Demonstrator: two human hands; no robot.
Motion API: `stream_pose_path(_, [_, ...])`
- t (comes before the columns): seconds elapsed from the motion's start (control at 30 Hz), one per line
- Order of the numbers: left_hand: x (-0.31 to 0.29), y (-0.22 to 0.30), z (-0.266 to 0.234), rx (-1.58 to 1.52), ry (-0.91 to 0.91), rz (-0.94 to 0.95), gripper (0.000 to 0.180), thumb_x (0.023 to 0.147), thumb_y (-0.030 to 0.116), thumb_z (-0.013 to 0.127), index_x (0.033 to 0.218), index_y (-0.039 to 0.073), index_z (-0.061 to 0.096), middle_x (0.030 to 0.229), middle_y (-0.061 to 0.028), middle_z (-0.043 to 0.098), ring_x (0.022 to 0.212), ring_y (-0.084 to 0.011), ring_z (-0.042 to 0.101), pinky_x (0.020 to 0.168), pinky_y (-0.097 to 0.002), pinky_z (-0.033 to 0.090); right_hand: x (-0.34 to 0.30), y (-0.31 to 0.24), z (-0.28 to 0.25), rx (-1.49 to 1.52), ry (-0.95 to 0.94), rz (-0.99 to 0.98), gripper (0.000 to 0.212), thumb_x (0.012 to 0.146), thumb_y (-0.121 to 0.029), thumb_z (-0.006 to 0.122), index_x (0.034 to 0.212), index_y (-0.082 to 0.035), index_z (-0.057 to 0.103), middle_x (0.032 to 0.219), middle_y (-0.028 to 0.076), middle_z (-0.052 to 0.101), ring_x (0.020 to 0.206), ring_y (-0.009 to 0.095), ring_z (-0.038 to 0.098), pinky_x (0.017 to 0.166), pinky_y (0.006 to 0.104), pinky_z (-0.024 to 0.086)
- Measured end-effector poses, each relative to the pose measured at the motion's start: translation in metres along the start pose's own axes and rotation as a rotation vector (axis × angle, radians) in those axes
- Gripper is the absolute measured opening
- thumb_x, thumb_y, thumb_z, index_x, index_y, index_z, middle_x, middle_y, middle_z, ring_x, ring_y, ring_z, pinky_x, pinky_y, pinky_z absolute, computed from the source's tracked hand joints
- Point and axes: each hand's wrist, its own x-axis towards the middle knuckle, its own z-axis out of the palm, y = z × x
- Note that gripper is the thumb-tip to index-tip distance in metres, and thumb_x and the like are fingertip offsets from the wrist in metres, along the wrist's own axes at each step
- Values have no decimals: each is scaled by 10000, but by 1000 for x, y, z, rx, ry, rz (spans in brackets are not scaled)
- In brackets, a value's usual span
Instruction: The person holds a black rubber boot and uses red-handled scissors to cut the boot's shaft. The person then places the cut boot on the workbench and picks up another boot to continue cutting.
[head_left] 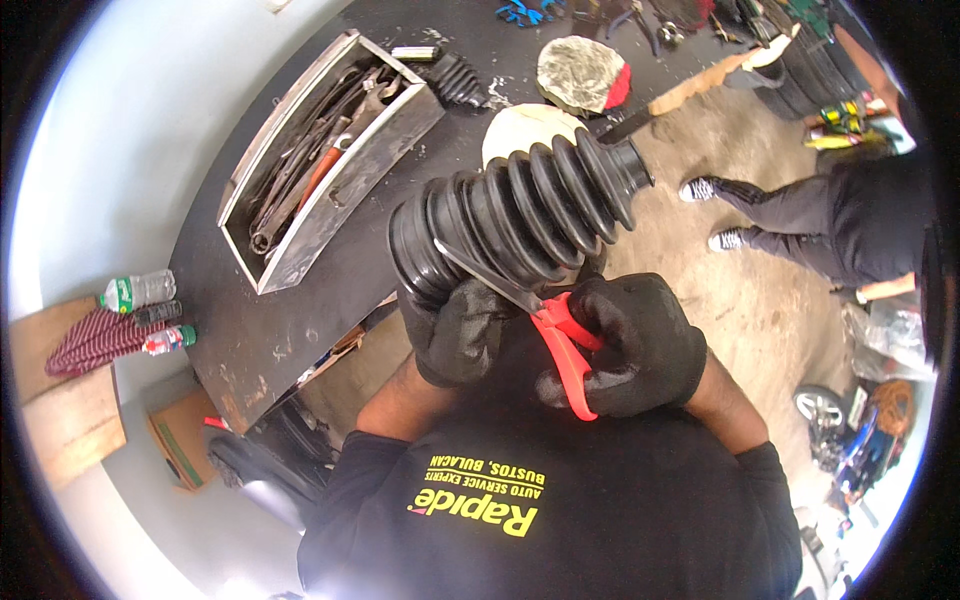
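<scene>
A large black ribbed rubber boot (520, 210) is held up in front of my chest, its wide end to the left and its narrow end to the upper right. Wearing a black glove, my left hand (458, 332) grips the wide end from below. My right hand (640, 345), also gloved in black, is closed around the red handles of a pair of scissors (568, 345). The scissor blades lie against the boot near its wide end; whether they are cutting into the rubber I cannot tell. Part of my left fingers is hidden behind the boot.
A metal toolbox (340, 160) full of wrenches stands on the dark workbench (270, 340). Beyond the boot are a smaller ribbed boot (458, 80) and a round cloth pad (580, 75). Plastic bottles (140, 290) lie at left. Another person (820, 215) stands at right.
</scene>
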Motion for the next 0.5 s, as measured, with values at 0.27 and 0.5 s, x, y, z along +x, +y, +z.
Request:
stream_pose_path(0.27, [-8, 22, 28, -13, -60, -44, 631, 971, 115, 636, 1535, -44, 399, 1488, -154, 560, 1324, -231, 579, 1099, -393, 469, -54, -4, 3, -134, 77, 70, 372, 726, -361, 819, 898, -68, 666, 804, 183, 665, 735, 401, 683, 655, 451, 513])
stream_pose_path(0.5, [-37, 74, 83, 273, -72, 232, 498, 978, 82, 591, 1443, -74, 507, 1416, -174, 618, 1286, -244, 611, 1095, -385, 462, -146, -5, -7, -129, 131, 73, 378, 707, -335, 817, 921, -62, 666, 788, 186, 665, 745, 404, 694, 665, 445, 530])
